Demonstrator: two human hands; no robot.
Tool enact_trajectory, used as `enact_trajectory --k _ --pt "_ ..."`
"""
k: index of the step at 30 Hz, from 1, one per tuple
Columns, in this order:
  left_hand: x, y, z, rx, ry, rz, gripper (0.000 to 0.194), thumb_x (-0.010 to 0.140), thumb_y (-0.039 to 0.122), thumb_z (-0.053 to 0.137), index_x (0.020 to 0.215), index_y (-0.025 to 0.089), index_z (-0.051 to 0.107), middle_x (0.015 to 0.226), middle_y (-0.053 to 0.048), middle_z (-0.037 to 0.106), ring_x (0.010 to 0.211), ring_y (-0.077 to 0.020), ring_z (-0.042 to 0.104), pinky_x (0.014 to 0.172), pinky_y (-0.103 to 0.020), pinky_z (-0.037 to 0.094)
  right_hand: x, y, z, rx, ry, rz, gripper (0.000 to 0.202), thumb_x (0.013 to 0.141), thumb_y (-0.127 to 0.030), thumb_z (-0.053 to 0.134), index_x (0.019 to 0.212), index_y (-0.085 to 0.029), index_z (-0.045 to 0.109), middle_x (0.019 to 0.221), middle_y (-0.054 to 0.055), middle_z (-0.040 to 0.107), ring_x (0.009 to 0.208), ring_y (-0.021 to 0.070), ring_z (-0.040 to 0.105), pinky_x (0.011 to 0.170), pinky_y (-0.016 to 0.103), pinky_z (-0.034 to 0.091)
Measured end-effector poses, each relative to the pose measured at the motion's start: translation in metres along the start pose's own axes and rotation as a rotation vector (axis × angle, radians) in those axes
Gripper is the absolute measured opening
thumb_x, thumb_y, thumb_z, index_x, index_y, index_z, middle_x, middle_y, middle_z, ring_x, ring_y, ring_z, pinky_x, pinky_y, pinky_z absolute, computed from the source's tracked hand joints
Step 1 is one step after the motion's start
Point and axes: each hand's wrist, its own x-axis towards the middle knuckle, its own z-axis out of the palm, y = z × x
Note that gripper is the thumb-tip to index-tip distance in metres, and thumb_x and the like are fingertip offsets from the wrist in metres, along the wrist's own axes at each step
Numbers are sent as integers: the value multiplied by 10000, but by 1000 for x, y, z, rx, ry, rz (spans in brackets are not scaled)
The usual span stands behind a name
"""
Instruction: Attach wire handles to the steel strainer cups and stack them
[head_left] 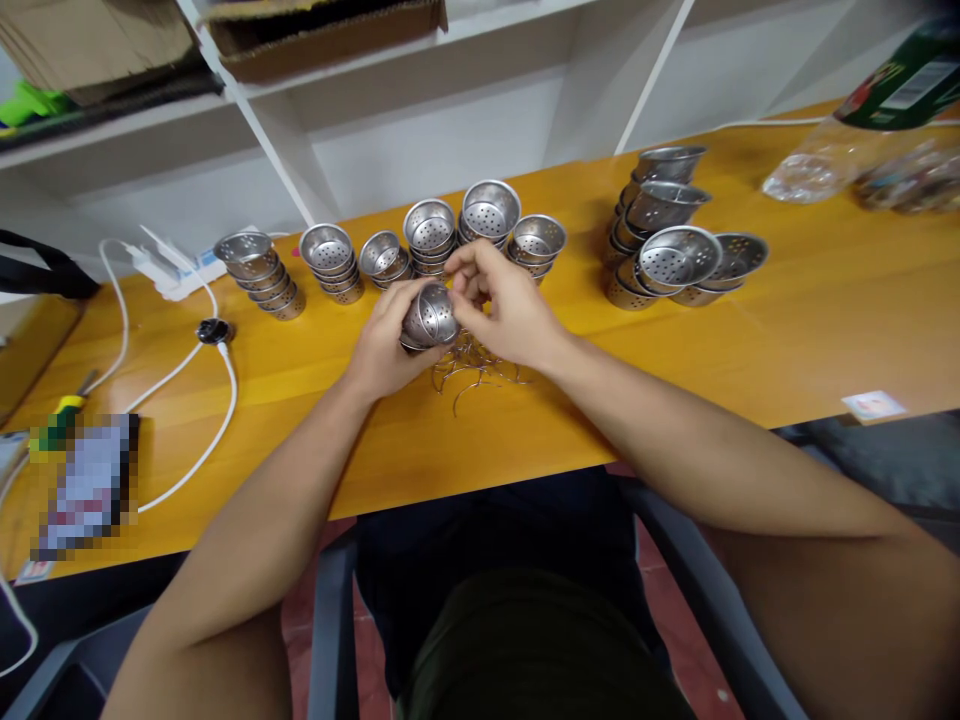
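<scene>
Gripping one metal cup [431,318], left hand [381,343] curled round its side, probably the best hold; likely light, stiff, slick; right hand [504,300] just beside, pinch unclear.

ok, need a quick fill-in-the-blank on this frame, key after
The left hand grips a metal cup dotted with small ____.
Thin strands lie on the table, ____ to its front edge than the cup stacks.
The power strip is toward the picture's ____ side.
The green-labelled bottle is toward the picture's ____ side.

Missing: holes; closer; left; right.
</scene>
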Motion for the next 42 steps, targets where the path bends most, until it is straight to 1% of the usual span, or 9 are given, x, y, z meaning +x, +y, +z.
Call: enact_trajectory --k 4,10,14,20,26,30,33,38,42 --pt "0 3 2 60 12 -40 899 993 411 1008 1804 330 629 1734 -138 754 1647 -464 712 1473 -692 599 3 10 8 145 -9 134 256 1055 -447 841 1194 -320 668 921 -9 726 754 230 644 738 434 538" --pt "-3 9 5 126 37 -87 921 967 339 978 1821 346 634 1751 -120 745 1670 -474 683 1495 -705 578 3 10 16 138 66 131 252 1038 -492 790 1186 -308 702 847 -19 681 726 227 604 745 436 472" --pt "-4 14 10 131 67 -131 920 933 273 964 1792 339 638 1735 -114 750 1647 -457 700 1470 -687 608 6 15 20 280 25 186 308 1025 -540 837 1178 -312 696 835 -12 624 742 241 590 708 429 483" --pt "-3 17 13 144 102 -122 908 888 196 924 1743 318 644 1683 -113 774 1558 -425 753 1398 -635 663 9 20 22 410 44 179 313 1030 -539 876 1161 -304 715 910 21 716 813 248 674 740 429 581" --pt "-6 15 13 154 103 -176 856 935 230 974 1720 322 648 1679 -117 771 1577 -430 749 1398 -636 666 5 22 28 436 25 184 493 1075 -757 871 1207 -316 696 907 7 700 759 234 648 690 429 579" --pt "-3 0 12 127 142 -146 786 967 337 1032 1664 293 672 1600 -129 790 1495 -401 782 1352 -586 680 4 23 31 401 176 137 604 1140 -915 774 1336 -359 642 902 -24 676 676 229 626 640 439 578" --pt "-3 -19 9 115 208 -125 789 985 481 1074 1641 278 685 1559 -135 768 1488 -401 780 1371 -591 652 5 27 17 278 228 22 464 1228 -774 747 1386 -346 667 939 -13 688 725 223 634 658 416 544" --pt "-11 -41 8 49 308 -195 962 986 746 1071 1681 277 598 1561 -145 740 1474 -392 794 1348 -572 654 5 35 -21 -24 -261 -84 82 1202 -361 778 1207 -279 780 947 17 771 788 224 677 776 418 539" --pt "-12 -33 10 -125 260 -179 960 1027 852 999 1647 294 523 1484 -124 789 1331 -319 856 1161 -459 725 2 23 -27 -116 -259 -186 211 1187 -340 799 1389 -281 810 1386 123 841 967 271 767 919 488 658"
